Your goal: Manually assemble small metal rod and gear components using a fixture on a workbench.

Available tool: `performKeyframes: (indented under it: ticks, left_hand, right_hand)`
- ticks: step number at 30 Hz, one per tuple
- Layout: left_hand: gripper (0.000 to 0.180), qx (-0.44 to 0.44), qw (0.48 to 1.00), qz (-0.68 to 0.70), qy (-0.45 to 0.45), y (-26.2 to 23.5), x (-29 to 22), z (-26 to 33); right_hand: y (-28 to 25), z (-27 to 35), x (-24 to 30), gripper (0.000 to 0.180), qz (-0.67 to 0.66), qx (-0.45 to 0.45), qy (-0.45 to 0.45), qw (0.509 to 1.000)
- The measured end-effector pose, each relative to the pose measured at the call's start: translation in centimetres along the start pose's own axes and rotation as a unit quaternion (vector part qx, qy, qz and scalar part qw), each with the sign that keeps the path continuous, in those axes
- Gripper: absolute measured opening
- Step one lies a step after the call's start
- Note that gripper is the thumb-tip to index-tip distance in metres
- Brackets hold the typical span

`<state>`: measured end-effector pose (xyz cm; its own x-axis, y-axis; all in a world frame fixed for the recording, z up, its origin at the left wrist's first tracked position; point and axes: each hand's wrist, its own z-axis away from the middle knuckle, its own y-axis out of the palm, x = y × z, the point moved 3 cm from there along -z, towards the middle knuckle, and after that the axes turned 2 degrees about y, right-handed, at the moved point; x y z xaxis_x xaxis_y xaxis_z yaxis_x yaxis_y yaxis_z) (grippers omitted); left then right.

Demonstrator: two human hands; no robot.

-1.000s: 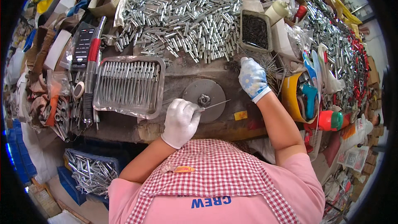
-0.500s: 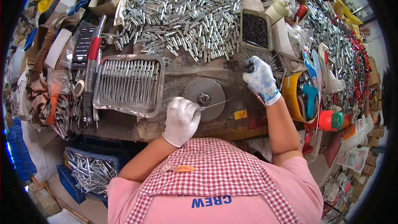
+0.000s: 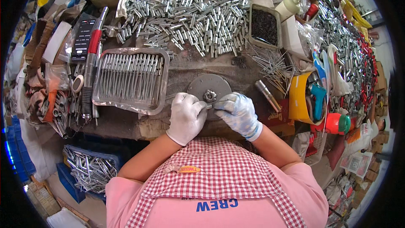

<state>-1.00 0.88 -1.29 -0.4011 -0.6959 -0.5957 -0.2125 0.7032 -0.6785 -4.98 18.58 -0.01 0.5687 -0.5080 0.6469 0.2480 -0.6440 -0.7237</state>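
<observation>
While the person's checked apron fills the near edge of the view, both gloved hands meet at the front of the counter (image 3: 126, 123). The left hand (image 3: 186, 117), in a white glove, is curled with its fingertips pinched on a thin metal pin (image 3: 209, 106) that lies between the two hands. The right hand (image 3: 239, 113), in a blue-speckled glove, is also closed, its fingertips on the other end of the same pin, so each grip is clenched on that one small part. The pin sits right at the near rim of a round grey metal disc (image 3: 202, 86), just below the toothed hub (image 3: 209, 96) at the disc's centre.

Just left of the disc lies a shallow foil tray (image 3: 98, 97) holding a row of long silver rods side by side. A red-handled power tool (image 3: 90, 65) lies along the tray's left edge. To the right, loose thin pins (image 3: 272, 65) fan out on the counter, near a yellow tub (image 3: 297, 99) with a blue tool in it. Farther back, a great heap of short silver sleeves (image 3: 190, 10) covers the counter, beside a square box of dark small parts (image 3: 264, 26).

The pin looks slender and slick, and thick glove tips give poor feel; a slightly uneven pinch could likely let it slip and drop off the near counter edge into the bins below. Pressed askew against the toothed hub, it could bend or jam.
</observation>
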Motion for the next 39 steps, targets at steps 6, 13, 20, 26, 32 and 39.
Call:
performKeyframes:
  ticks: [6, 13, 20, 26, 32, 39]
  left_hand:
    - [0.017, 0.013, 1.0, 0.007, -0.004, -0.1, 0.2, 0.0]
    - [0.018, 0.015, 1.0, 0.017, 0.007, 0.2, 0.2, -0.1]
    - [0.016, -0.002, 1.0, 0.024, 0.01, 0.3, 0.5, 0.0]
    - [0.015, 0.007, 1.0, 0.019, -0.001, 0.2, 0.2, 0.0]
    - [0.013, 0.03, 0.999, 0.019, -0.013, 0.3, 0.3, -0.3]
    - [0.013, 0.01, 1.0, 0.009, 0.004, 0.5, 0.3, -0.1]
  right_hand:
    - [1.6, -0.8, 0.1, 0.017, 0.11, 0.008, -0.077, 0.991]
    - [1.0, -3.5, 3.5, 0.013, 0.267, 0.146, -0.052, 0.951]
    - [0.5, -3.7, 2.3, 0.019, 0.267, 0.148, -0.013, 0.952]
    - [-0.4, -0.6, 2.3, 0.028, 0.207, 0.046, -0.089, 0.973]
    - [0.7, -0.4, 2.0, 0.019, 0.219, 0.083, -0.096, 0.968]
    - [0.6, 0.4, 2.4, 0.02, 0.211, -0.023, -0.078, 0.974]
